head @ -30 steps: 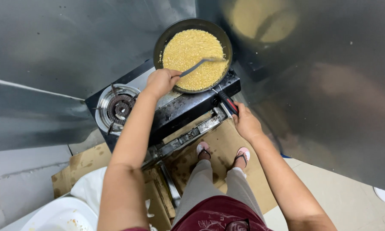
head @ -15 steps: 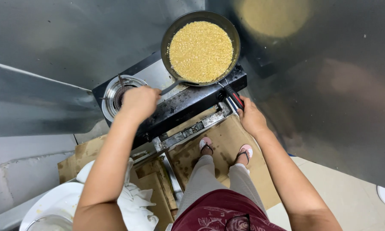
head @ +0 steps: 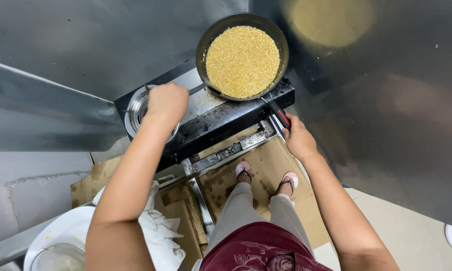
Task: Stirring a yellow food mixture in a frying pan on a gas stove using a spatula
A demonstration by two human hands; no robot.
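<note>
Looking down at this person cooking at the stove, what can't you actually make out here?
- Head view: whatever the left hand holds is hidden by its own fist.
- The left burner is mostly covered by that hand.
- The pan handle's end disappears under the right hand.
- The bowl at bottom left is cut off by the frame edge.
- The pan's yellow grains are too small to identify.

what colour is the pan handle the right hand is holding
Black with a red stripe, seen in the head view: the pan handle sits in the right hand.
</note>
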